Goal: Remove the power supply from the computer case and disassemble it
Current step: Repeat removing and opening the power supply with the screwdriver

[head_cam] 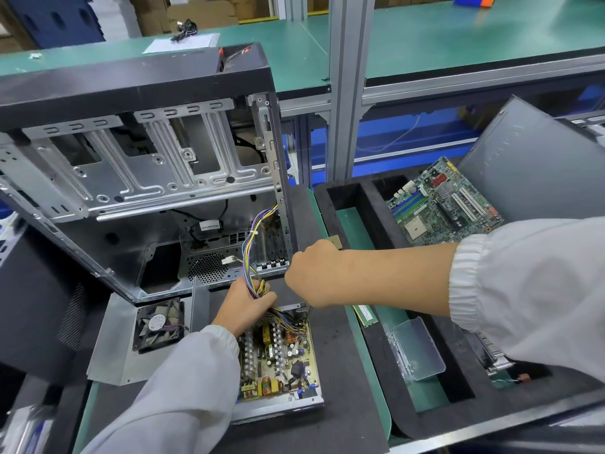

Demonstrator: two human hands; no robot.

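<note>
Hands: left hand [246, 301] grips the multicoloured wire bundle [250, 257]; right hand [311, 278] is fisted, its contents hidden.
Case: open grey metal computer case [140, 178] stands on the desk [357, 362], left edge cut off.
Supply: opened silver power supply box [278, 358] lies before the case, partly under the left sleeve.
Fan: black fan [159, 324] beside it.

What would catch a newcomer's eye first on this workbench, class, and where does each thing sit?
First, the opened power supply at bottom centre, circuit board bare, with the left hand gripping its coloured wire bundle, which runs up into the empty computer case standing open at left. The right hand, fist curled, reaches across the middle. At right, a green motherboard lies in a black foam tray.
</note>
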